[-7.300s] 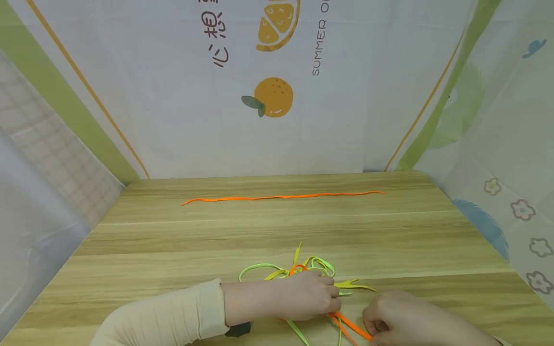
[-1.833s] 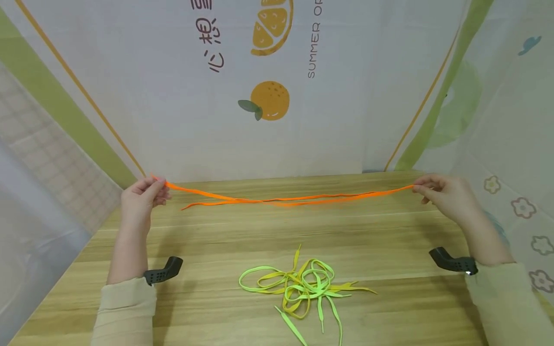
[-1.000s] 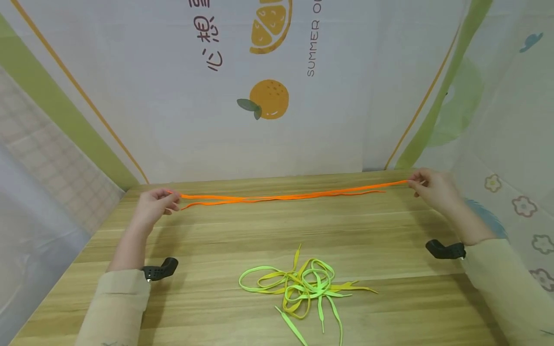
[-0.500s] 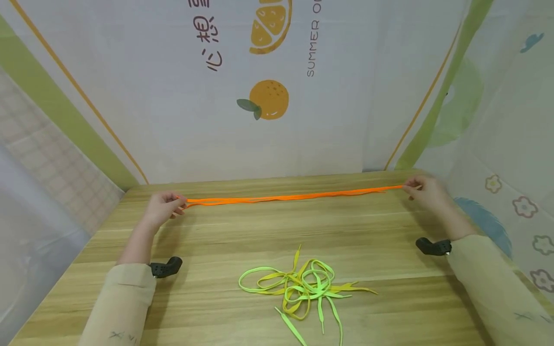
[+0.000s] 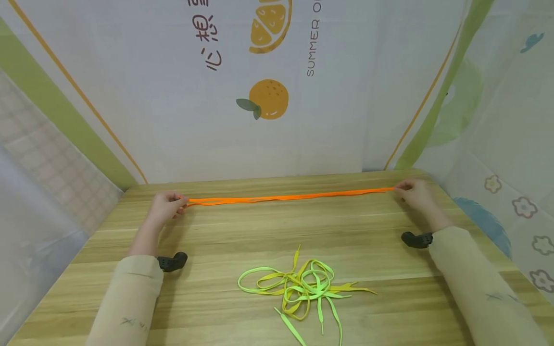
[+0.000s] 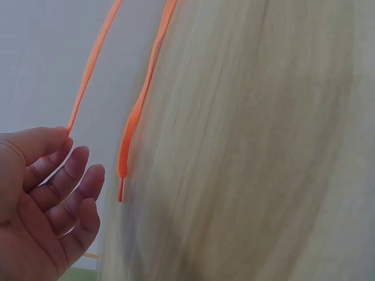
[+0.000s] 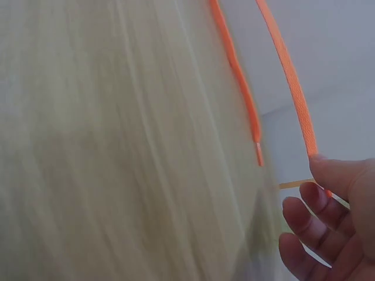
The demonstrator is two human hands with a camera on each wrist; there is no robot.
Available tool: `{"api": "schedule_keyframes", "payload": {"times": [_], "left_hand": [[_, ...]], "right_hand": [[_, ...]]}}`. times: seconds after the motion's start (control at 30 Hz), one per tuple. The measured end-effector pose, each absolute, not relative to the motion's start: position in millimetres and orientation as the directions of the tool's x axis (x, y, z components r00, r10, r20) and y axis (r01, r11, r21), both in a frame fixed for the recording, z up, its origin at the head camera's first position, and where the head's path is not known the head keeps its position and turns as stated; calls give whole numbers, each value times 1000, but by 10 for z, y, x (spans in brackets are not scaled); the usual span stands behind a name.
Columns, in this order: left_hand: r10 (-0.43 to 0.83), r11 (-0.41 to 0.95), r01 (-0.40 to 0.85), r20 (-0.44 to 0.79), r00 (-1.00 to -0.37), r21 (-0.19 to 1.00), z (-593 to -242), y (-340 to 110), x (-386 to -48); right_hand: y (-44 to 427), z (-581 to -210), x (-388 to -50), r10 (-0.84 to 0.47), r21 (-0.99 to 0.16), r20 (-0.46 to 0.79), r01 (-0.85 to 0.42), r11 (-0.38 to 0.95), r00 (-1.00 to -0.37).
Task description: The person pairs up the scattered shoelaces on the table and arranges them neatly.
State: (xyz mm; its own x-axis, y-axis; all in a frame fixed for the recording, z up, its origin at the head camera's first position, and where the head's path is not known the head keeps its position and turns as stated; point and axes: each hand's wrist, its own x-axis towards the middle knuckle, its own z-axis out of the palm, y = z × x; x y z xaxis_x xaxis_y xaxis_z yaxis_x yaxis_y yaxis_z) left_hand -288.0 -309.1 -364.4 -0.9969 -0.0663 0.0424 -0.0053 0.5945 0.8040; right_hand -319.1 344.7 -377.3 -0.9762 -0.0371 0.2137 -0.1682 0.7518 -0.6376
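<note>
The left hand (image 6: 50, 199) pinches an orange lace (image 6: 89, 67) near one end, the right hand (image 7: 328, 219) near the other, holding it along the table's (image 5: 216, 235) far side, just beside a second lace (image 6: 136, 114). It looks light, soft and limp, likely best held by both ends. Nearer lie looped green and yellow laces (image 5: 319, 287).

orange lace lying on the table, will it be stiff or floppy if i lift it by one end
Probably floppy: the lace is a thin, flat band that wavers along the table. Its tip may be stiffer, since it looks narrow and straight. Likely light too: the right hand holds a similar lace in just a fingertip pinch.
</note>
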Motion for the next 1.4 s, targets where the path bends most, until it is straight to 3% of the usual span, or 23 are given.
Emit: {"api": "schedule_keyframes", "payload": {"times": [0.37, 0.7, 1.4], "left_hand": [[-105, 533, -85, -34, -994, 842, -3694, -3113, -2907], [-124, 485, -119, -66, -990, 866, -3792, -3143, -2958], [-212, 699, -171, -28, -977, 694, -3882, -3081, -3010]], "right_hand": [[3389, -3887, -3276, 0, -640, 137, -88, 763, -991], [3386, -4013, -3373, -11, -602, 185, -122, 789, -983], [3351, -3972, -3389, -50, -560, 81, -86, 824, -996]]}}
